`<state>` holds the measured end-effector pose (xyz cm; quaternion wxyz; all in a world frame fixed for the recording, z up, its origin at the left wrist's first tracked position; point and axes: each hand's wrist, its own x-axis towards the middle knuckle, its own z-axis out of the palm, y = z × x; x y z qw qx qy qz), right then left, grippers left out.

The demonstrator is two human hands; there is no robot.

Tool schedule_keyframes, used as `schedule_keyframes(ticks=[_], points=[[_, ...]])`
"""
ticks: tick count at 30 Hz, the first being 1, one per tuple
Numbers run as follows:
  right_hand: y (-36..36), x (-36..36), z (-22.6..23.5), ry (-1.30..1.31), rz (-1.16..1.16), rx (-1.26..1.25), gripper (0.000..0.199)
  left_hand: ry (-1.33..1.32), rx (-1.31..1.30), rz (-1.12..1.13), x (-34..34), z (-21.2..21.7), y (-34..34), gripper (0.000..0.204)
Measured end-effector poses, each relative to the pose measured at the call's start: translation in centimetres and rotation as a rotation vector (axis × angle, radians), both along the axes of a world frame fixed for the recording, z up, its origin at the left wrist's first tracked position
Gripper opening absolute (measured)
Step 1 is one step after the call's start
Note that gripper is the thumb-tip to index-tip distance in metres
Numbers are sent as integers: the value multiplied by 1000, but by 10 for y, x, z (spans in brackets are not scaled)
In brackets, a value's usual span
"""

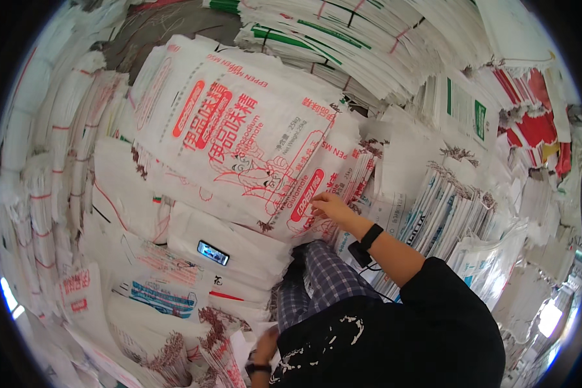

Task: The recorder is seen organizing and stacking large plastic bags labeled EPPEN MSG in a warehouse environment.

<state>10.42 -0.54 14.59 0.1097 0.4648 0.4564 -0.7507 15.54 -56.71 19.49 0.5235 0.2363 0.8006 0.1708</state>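
A stack of flat white woven sacks (194, 110) with red printing lies in front of me. Partly under its right side, another red-printed white sack (330, 165) lies at an angle. Over the lower part of that sack is my right hand (332, 209), its fingers curled together; whether they pinch the sack's edge is hidden. My left hand (265, 346) is low beside my thigh, next to white sacks (239, 346); its fingers are mostly hidden. Each wrist wears a dark band.
A lit phone (213, 253) lies on white sacks left of my legs. Tied bundles of sacks rise at the left (42, 213) and far side (343, 39). More bundles (446, 213) stand at the right. A small black device (360, 254) with a cable sits by my right forearm.
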Motion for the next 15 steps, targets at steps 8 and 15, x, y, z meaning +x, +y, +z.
schedule_keyframes(ticks=[8, 15], points=[[57, 50, -36, 5, -383, -32, 21, 499, -204, 21, -144, 39, 51, 39], [50, 24, -79, 21, -423, -24, 27, 1031, -316, 40, -307, 307, 192, 38]])
